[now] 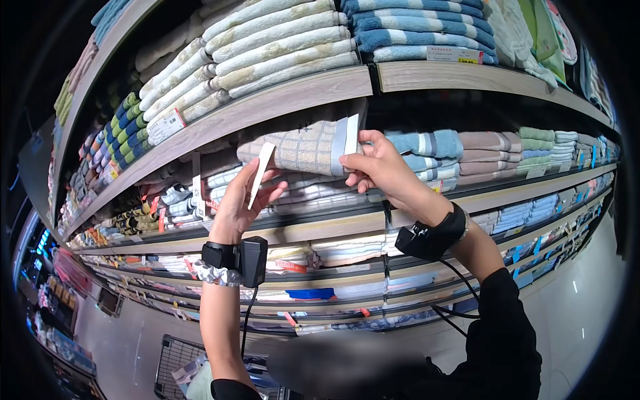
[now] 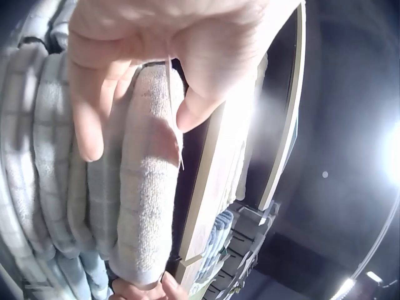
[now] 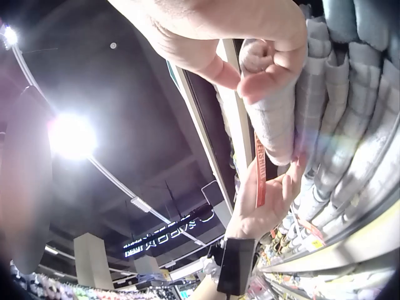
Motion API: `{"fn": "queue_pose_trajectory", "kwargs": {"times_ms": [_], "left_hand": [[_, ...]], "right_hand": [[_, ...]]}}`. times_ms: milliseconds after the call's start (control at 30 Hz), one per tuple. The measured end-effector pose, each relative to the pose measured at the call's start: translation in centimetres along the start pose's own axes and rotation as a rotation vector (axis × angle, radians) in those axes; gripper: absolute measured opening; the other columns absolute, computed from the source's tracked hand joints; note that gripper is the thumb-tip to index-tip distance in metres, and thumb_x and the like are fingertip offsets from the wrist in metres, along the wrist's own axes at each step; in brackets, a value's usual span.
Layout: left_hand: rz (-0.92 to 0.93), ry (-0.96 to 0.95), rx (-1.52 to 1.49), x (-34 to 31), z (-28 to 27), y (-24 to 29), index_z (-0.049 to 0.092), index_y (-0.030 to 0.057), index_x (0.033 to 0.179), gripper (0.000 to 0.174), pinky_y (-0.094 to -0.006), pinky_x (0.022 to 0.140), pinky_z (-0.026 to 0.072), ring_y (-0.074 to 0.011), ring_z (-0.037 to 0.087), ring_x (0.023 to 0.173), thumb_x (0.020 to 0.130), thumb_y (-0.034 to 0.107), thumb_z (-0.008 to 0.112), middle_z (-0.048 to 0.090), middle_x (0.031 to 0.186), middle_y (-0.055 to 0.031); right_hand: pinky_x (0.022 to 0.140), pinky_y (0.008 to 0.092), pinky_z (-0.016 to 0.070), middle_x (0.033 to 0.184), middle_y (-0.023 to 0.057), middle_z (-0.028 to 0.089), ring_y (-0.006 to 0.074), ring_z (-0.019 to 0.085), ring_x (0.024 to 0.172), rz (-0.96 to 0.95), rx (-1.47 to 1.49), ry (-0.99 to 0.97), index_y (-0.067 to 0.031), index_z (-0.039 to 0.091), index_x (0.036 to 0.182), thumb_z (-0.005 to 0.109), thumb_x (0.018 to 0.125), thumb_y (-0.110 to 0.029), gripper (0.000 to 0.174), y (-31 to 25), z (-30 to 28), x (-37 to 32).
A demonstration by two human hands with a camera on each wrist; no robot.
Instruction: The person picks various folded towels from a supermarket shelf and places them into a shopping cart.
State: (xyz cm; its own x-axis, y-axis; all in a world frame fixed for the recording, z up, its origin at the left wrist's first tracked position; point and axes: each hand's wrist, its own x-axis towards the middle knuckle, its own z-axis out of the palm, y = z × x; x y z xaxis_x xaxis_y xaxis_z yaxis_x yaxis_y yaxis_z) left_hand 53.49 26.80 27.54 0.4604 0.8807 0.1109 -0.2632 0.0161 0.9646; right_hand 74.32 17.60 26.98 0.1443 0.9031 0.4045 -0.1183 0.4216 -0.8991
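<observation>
A folded beige-and-grey checked towel (image 1: 303, 150) is held at the shelf's front edge, over a stack of similar towels (image 1: 300, 187). My right hand (image 1: 390, 170) grips its right end, thumb on top and fingers curled underneath, by a pale border. At the towel's left end is my left hand (image 1: 243, 193), thumb and fingers spread apart. A paper tag (image 1: 262, 175), white in the head view, stands against the left thumb. The right wrist view shows the tag's red printed face (image 3: 260, 172) over the left palm. In the left wrist view the towel (image 2: 147, 187) runs between thumb and fingers.
Above, a wooden shelf edge (image 1: 267, 113) carries cream towels (image 1: 280, 47) and blue striped towels (image 1: 420, 27). Blue towels (image 1: 427, 150) and brown towels (image 1: 490, 150) lie to the right. Lower shelves hold more stacks. A shopping cart (image 1: 177, 360) stands below left.
</observation>
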Motion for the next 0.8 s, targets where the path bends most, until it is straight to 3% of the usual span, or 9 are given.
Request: {"fn": "queue_pose_trajectory", "kwargs": {"times_ms": [133, 233, 300, 333, 400, 567, 667, 700, 800], "left_hand": [[-0.072, -0.156, -0.143, 0.1, -0.5, 1.2, 0.043, -0.0071, 0.098, 0.043, -0.0322, 0.067, 0.0482, -0.0314, 0.052, 0.080, 0.077, 0.031, 0.045, 0.051, 0.090, -0.0195], [-0.129, -0.135, -0.145, 1.4, -1.3, 1.9, 0.046, -0.0079, 0.095, 0.043, -0.0301, 0.067, 0.0485, -0.0310, 0.053, 0.080, 0.078, 0.032, 0.043, 0.054, 0.082, -0.0178], [-0.091, -0.127, -0.109, 1.8, -0.8, 2.2, 0.047, -0.0065, 0.094, 0.037, -0.0270, 0.067, 0.0489, -0.0271, 0.055, 0.078, 0.078, 0.027, 0.044, 0.054, 0.083, -0.0170], [-0.049, -0.085, -0.096, 1.8, -0.2, 2.0, 0.047, -0.0063, 0.093, 0.035, -0.0261, 0.066, 0.0494, -0.0259, 0.055, 0.077, 0.078, 0.025, 0.044, 0.054, 0.084, -0.0171], [-0.027, -0.066, -0.148, 2.2, 0.2, 1.7, 0.047, -0.0065, 0.093, 0.033, -0.0259, 0.064, 0.0498, -0.0255, 0.056, 0.076, 0.078, 0.023, 0.044, 0.054, 0.084, -0.0169], [-0.050, -0.171, -0.254, 2.5, -1.1, 1.0, 0.046, -0.0080, 0.094, 0.031, -0.0256, 0.063, 0.0504, -0.0254, 0.055, 0.075, 0.078, 0.019, 0.045, 0.053, 0.085, -0.0175], [-0.027, -0.269, -0.379, 1.8, -0.9, -0.2, 0.045, -0.0066, 0.090, 0.026, -0.0267, 0.064, 0.0502, -0.0236, 0.055, 0.075, 0.076, 0.015, 0.048, 0.052, 0.086, -0.0176], [-0.010, -0.238, -0.402, 1.2, -0.6, -0.4, 0.044, -0.0047, 0.089, 0.024, -0.0303, 0.069, 0.0484, -0.0225, 0.054, 0.077, 0.076, 0.015, 0.049, 0.052, 0.086, -0.0165], [0.060, -0.197, -0.442, -1.0, 1.6, -1.5, 0.044, -0.0017, 0.092, 0.024, -0.0310, 0.070, 0.0460, -0.0219, 0.053, 0.080, 0.076, 0.016, 0.049, 0.052, 0.088, -0.0140]], "right_hand": [[0.049, 0.0175, 0.0436, 0.087, 0.0127, 0.048, 0.0125, 0.050, 0.076, 0.076, -0.388, 0.074, 0.0077, 0.023, 0.108, 0.052, 0.071, -0.037, 0.065, -0.8, -1.3, 0.7], [0.047, 0.0188, 0.0457, 0.083, 0.0135, 0.050, 0.0133, 0.052, 0.070, 0.168, -0.446, 0.128, 0.0094, 0.028, 0.106, 0.051, 0.071, -0.040, 0.064, -1.5, -1.8, 2.1], [0.043, 0.0202, 0.0478, 0.075, 0.0136, 0.052, 0.0140, 0.054, 0.059, 0.374, -0.218, -0.158, 0.0106, 0.037, 0.099, 0.050, 0.072, -0.037, 0.056, -1.8, -2.0, 3.0], [0.043, 0.0202, 0.0478, 0.075, 0.0136, 0.052, 0.0140, 0.054, 0.059, 0.378, -0.218, -0.156, 0.0106, 0.037, 0.099, 0.050, 0.072, -0.037, 0.056, -1.5, -1.6, 3.0], [0.040, 0.0212, 0.0488, 0.070, 0.0129, 0.053, 0.0142, 0.054, 0.050, 0.228, -0.138, -0.113, 0.0108, 0.042, 0.093, 0.051, 0.073, -0.032, 0.048, -0.7, -0.2, 2.9], [0.041, 0.0229, 0.0490, 0.080, 0.0149, 0.051, 0.0148, 0.054, 0.060, 0.098, -0.189, 0.112, 0.0077, 0.039, 0.095, 0.056, 0.070, -0.021, 0.041, 0.3, 0.3, 2.3], [0.062, 0.0240, 0.0451, 0.094, 0.0154, 0.044, 0.0153, 0.050, 0.076, -0.091, -0.076, 0.017, 0.0082, 0.026, 0.102, 0.060, 0.066, -0.014, 0.054, 0.5, -0.5, 0.9], [0.071, 0.0238, 0.0399, 0.093, 0.0119, 0.047, 0.0133, 0.048, 0.082, -0.122, -0.004, 0.112, 0.0066, 0.032, 0.101, 0.060, 0.065, -0.011, 0.049, 0.8, 0.0, -0.1], [0.072, 0.0242, 0.0398, 0.093, 0.0110, 0.047, 0.0126, 0.048, 0.083, -0.211, 0.053, 0.074, 0.0058, 0.034, 0.100, 0.061, 0.065, -0.008, 0.047, 2.0, -0.2, -2.5]]}}
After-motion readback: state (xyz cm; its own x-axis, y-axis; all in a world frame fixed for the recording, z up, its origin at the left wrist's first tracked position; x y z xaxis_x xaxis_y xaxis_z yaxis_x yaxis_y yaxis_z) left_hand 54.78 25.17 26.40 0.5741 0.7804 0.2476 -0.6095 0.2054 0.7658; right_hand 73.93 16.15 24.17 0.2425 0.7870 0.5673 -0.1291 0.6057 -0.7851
